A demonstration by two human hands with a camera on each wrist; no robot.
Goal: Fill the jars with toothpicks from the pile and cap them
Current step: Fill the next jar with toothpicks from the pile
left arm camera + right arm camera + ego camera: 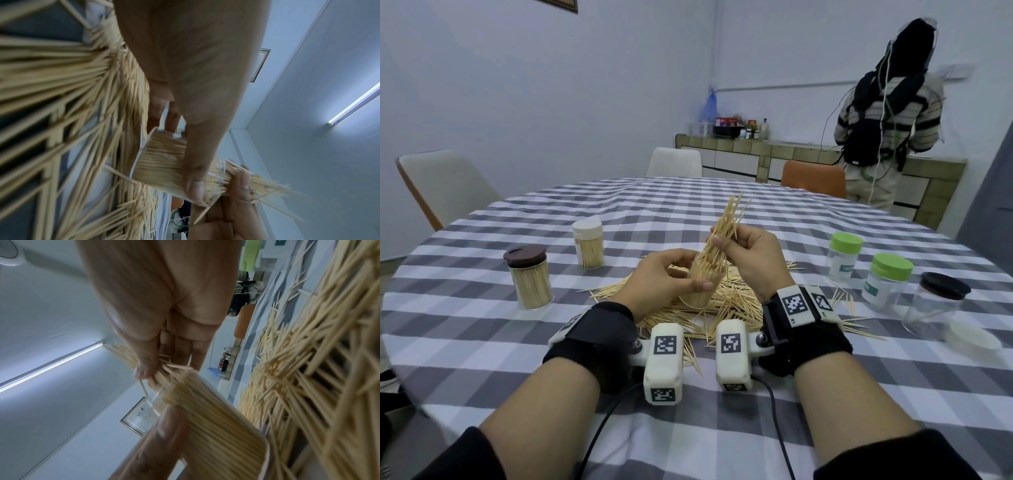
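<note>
- Two hands share one clear jar (pixel 700 284): the left hand (pixel 661 281) wraps it, tilted over the pile (pixel 726 308) at table centre.
- The right hand (pixel 748 258) pinches a toothpick bundle (pixel 726 226) at its mouth.
- Filling step; next, I judge, seat the splayed bundle, then cap.
- The green-lidded jars (pixel 844 255) at three o'clock carry unreadable labels.

Checked table (pixel 756 212): toothpick pile (pixel 726 301), 5 jars (pixel 530 277)

Six jars (pixel 703 284) (one held), perhaps one loose cap (pixel 974 339), three chairs (pixel 445 185)

Cool tube light (pixel 353 105), blurred wrist views, wide-angle bending
</note>
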